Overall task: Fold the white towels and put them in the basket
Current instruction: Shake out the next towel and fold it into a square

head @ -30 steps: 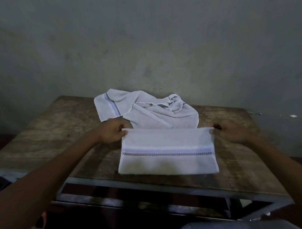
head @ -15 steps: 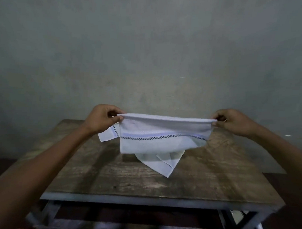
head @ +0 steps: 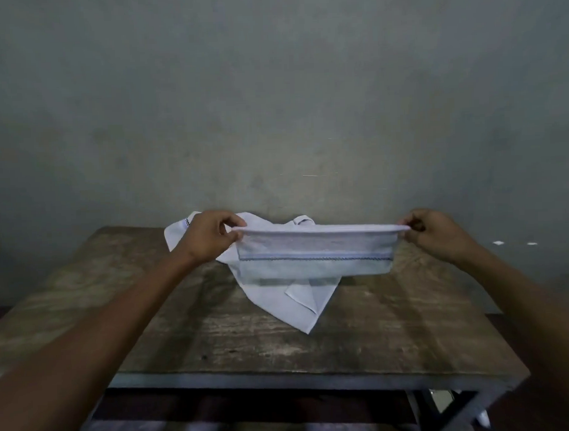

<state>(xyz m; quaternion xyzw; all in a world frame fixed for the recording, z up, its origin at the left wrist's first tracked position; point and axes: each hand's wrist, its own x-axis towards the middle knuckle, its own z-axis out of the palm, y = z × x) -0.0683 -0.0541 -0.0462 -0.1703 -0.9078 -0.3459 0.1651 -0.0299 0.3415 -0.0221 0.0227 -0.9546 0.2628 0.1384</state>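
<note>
Below both my hands is the worn brown wooden surface [head: 236,342] with a grey metal edge. Between my hands hangs the folded white cotton towel with a thin blue woven stripe [head: 313,249]. It is lifted off the surface and stretched straight along its top fold. Behind and below it, from beside my left hand toward the middle, lies a second white towel, crumpled [head: 301,308], with one corner pointing at me.

My left hand [head: 210,239] pinches the left end of the top fold between the thumb and curled fingers. My right hand [head: 438,234] pinches the right end in the same way.

I judge the held towel to be light, soft and limp, not fragile. It would sag in the middle if my hands came closer, and the layers could slide apart. So the good place to hold is at the two top corners, with all layers pinched together.

The basket is not in view. I cannot tell how many layers the fold has, nor whether its lower edge touches the crumpled towel. The light is dim, and most of the crumpled towel is hidden.
</note>
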